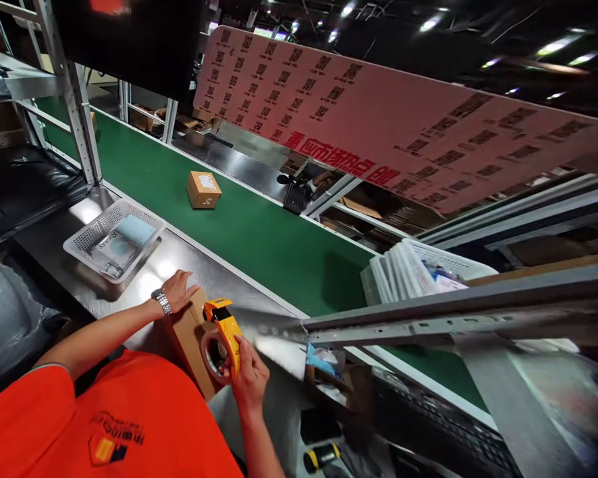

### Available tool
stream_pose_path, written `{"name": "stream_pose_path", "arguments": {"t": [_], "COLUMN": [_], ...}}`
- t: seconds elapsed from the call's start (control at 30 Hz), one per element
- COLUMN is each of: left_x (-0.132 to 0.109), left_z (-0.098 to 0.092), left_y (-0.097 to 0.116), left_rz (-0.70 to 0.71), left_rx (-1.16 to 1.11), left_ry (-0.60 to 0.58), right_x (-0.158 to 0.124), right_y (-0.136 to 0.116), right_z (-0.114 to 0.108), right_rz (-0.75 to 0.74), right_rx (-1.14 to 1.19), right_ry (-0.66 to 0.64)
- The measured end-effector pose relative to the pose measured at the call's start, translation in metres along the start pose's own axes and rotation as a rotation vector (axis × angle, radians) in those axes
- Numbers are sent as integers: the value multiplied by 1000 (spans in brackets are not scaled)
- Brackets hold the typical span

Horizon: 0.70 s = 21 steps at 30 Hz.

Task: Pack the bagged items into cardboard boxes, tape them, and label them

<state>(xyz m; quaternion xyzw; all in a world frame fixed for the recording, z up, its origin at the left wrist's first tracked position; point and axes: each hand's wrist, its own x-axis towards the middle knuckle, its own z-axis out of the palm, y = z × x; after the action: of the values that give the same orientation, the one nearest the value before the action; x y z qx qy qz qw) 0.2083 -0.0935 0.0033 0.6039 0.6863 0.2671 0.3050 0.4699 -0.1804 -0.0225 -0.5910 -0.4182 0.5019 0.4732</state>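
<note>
A brown cardboard box [192, 338] stands on the metal bench close to my body. My left hand [178, 291], with a metal-band watch on its wrist, grips the far end of this box, fingers bent over its edge by a small whitish patch. In my right hand [250, 377] is a yellow tape dispenser [225, 335] with a roll of tape, fingers closed around its frame. The dispenser's head lies over the top of the box, near its right side. Whether the tape touches the cardboard I cannot tell.
A white perforated basket [82, 255] with packets sits on the bench at left. Beyond runs a green conveyor belt [259, 242] carrying a small carton [204, 190]. Metal rails and a QR-code board [369, 106] border the right. A yellow-black scanner [321, 457] lies low right.
</note>
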Motion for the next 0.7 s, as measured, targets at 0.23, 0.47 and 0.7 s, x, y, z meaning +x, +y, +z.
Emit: {"name": "stream_pose_path", "arguments": {"t": [0.23, 0.47, 0.7], "left_x": [-12, 6, 39], "left_z": [17, 2, -37], "left_y": [28, 8, -68], "left_rz": [-418, -318, -378], "left_rx": [-584, -368, -125], "left_ry": [-476, -232, -50], "right_x": [-3, 0, -4], "right_y": [15, -20, -51], "right_z": [-3, -2, -17], "right_rz": [-35, -111, 70], "right_rx": [-35, -191, -363], "right_ry": [-33, -218, -359]}}
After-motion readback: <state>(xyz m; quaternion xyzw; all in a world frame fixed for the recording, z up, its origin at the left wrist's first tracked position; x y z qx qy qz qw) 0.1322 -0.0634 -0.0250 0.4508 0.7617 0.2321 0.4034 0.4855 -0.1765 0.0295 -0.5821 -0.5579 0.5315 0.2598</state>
